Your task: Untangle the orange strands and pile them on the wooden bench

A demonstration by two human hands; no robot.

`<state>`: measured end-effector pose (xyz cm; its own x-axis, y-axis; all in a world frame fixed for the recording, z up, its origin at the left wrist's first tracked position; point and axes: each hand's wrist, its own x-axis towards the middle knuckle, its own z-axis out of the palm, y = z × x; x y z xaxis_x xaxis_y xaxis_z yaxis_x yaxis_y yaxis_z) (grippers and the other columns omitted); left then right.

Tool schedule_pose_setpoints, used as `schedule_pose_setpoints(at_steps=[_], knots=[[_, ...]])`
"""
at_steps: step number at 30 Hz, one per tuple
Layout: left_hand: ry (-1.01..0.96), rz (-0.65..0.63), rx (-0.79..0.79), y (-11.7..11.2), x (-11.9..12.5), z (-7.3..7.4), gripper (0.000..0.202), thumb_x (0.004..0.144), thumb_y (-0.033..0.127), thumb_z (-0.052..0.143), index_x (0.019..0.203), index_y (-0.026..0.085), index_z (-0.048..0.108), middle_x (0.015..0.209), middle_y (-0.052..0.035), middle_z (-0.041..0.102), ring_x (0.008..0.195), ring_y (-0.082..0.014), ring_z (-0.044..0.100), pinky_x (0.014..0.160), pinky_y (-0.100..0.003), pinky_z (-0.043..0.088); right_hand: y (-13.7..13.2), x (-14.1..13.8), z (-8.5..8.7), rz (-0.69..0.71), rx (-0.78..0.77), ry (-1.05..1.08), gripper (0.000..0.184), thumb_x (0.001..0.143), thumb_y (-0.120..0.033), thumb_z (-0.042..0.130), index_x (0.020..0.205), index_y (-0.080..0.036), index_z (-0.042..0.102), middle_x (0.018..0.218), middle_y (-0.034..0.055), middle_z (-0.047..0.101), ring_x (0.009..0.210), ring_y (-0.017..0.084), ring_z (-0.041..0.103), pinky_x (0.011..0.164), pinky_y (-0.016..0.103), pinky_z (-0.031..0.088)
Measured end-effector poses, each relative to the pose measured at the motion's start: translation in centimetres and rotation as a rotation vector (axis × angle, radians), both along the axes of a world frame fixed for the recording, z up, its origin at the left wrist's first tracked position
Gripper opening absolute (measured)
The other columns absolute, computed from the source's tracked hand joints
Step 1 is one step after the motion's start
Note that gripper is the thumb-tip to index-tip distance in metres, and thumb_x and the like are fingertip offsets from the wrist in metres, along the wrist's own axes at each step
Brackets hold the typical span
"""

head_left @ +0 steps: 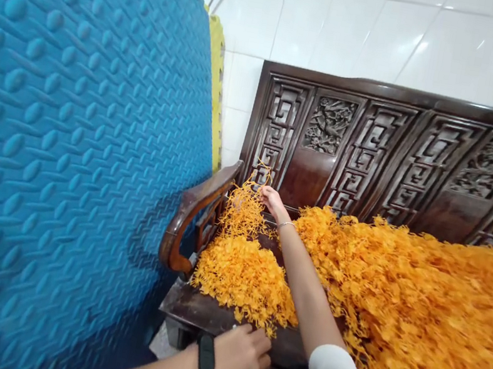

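Observation:
My right hand (272,202), with a thin bracelet at its wrist, pinches thin orange strands (258,177) at the bench's back left corner. A loose, wispy clump (241,212) of the same stringy stuff lies just below these fingers. In front of it sits a denser small pile of orange curly pieces (244,276); I cannot tell what they are. My left hand (242,358), wearing a black wristband (205,365), is by the bench's front edge, just short of that pile. Its fingers are loosely bent and apart, slightly blurred, with nothing visible in them.
A much larger orange heap (438,314) covers the right part of the dark carved wooden bench (198,309). Its curved armrest (180,223) stands left of the small pile. Blue foam mats (67,146) rise at the left. White wall tiles (340,29) are behind.

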<state>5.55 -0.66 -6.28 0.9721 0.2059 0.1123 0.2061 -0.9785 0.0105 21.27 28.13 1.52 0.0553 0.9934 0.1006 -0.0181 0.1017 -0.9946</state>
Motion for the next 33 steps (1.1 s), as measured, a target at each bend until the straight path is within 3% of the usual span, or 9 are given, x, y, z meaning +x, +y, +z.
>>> schedule_pose_setpoints(at_steps=[2, 7, 12, 16, 19, 23, 28, 33], knots=[[0.007, 0.007, 0.012, -0.4, -0.2, 0.4, 0.014, 0.082, 0.031, 0.053, 0.08, 0.017, 0.054, 0.082, -0.0079, 0.056, 0.081, -0.0197, 0.053, 0.06, -0.033, 0.043, 1.1, -0.6, -1.1, -0.091, -0.055, -0.004, 0.006, 0.081, -0.021, 0.055, 0.084, -0.015, 0.052, 0.056, -0.0049, 0.046, 0.044, 0.006, 0.04, 0.043, 0.018, 0.033], [-0.038, -0.003, 0.069, -1.3, -0.8, 1.8, 0.018, 0.085, 0.031, 0.052, 0.082, 0.014, 0.053, 0.083, -0.0049, 0.053, 0.08, -0.0167, 0.05, 0.06, -0.03, 0.039, 1.9, -0.6, -3.0, -0.231, -0.097, -0.022, 0.033, 0.088, -0.024, 0.051, 0.119, -0.018, 0.042, 0.064, -0.0041, 0.053, 0.041, 0.005, 0.044, 0.04, 0.015, 0.033], [-0.063, -0.022, 0.045, -1.3, -0.6, 2.1, 0.017, 0.085, 0.03, 0.053, 0.081, 0.013, 0.055, 0.083, -0.0051, 0.053, 0.08, -0.0167, 0.051, 0.058, -0.03, 0.037, 0.9, 1.3, -2.9, -0.181, -0.13, -0.097, 0.031, 0.092, -0.037, 0.039, 0.107, -0.015, 0.054, 0.083, 0.0048, 0.063, 0.051, 0.006, 0.053, 0.045, 0.015, 0.04], [-0.043, -0.03, 0.014, -1.3, 0.0, 2.2, 0.018, 0.084, 0.03, 0.052, 0.082, 0.013, 0.056, 0.084, -0.006, 0.055, 0.08, -0.017, 0.052, 0.058, -0.03, 0.037, 0.3, 1.9, -3.0, -0.192, -0.149, -0.208, 0.037, 0.086, -0.043, 0.048, 0.11, -0.016, 0.057, 0.105, 0.0096, 0.063, 0.065, 0.01, 0.058, 0.049, 0.018, 0.043], [-0.03, -0.04, 0.002, -1.5, 0.4, 2.3, 0.018, 0.084, 0.03, 0.053, 0.083, 0.013, 0.057, 0.085, -0.0055, 0.056, 0.079, -0.0171, 0.052, 0.058, -0.03, 0.037, 0.2, 1.8, -3.2, -0.21, -0.122, -0.298, 0.049, 0.078, -0.038, 0.06, 0.122, -0.018, 0.052, 0.116, 0.0108, 0.06, 0.085, 0.016, 0.06, 0.065, 0.025, 0.049], [-0.035, -0.038, -0.007, -1.7, 0.3, 2.3, 0.02, 0.085, 0.033, 0.053, 0.086, 0.013, 0.057, 0.088, -0.0055, 0.057, 0.082, -0.0174, 0.052, 0.059, -0.031, 0.038, 0.4, 1.5, -3.3, -0.228, -0.043, -0.4, 0.061, 0.074, -0.031, 0.063, 0.13, -0.014, 0.046, 0.128, 0.0148, 0.052, 0.107, 0.021, 0.054, 0.087, 0.032, 0.046], [0.037, -0.017, -0.002, -1.8, -0.1, 1.8, 0.018, 0.084, 0.031, 0.054, 0.086, 0.014, 0.058, 0.089, -0.0051, 0.059, 0.084, -0.0177, 0.053, 0.063, -0.031, 0.039, -0.7, 1.4, -3.2, -0.103, 0.014, -0.503, 0.064, 0.074, -0.028, 0.06, 0.134, -0.014, 0.042, 0.125, 0.0129, 0.055, 0.107, 0.02, 0.056, 0.093, 0.034, 0.043], [0.108, -0.001, -0.021, -2.0, -0.1, 1.5, 0.015, 0.084, 0.029, 0.054, 0.085, 0.015, 0.059, 0.09, -0.0053, 0.06, 0.085, -0.0181, 0.055, 0.064, -0.031, 0.04, -2.7, 1.0, -2.8, 0.038, 0.076, -0.627, 0.06, 0.07, -0.018, 0.062, 0.129, -0.02, 0.051, 0.121, 0.0067, 0.06, 0.109, 0.019, 0.056, 0.095, 0.034, 0.042]])
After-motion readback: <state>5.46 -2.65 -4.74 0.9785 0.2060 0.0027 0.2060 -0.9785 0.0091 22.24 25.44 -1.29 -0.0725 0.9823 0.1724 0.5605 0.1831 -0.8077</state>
